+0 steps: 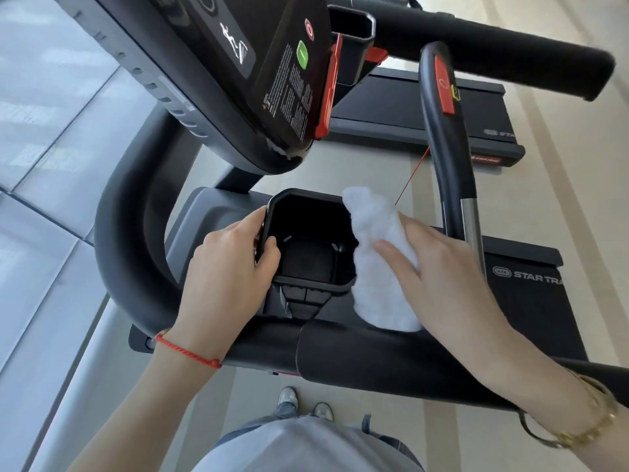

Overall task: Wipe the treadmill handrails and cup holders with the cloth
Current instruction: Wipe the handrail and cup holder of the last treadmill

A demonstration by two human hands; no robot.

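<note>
Altogether: two cup holders (308, 240), one cloth (377, 264), two hands (224, 264).

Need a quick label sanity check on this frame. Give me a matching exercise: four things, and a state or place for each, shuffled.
Things:
1. left hand
2. right hand
3. white cloth
4. near cup holder

States:
A. pressed against the cup holder's right side
B. grips the cup holder's left rim
C. open-topped, nothing visible inside
D. lies flat on the cloth

Pairs: 1-B, 2-D, 3-A, 4-C
</note>
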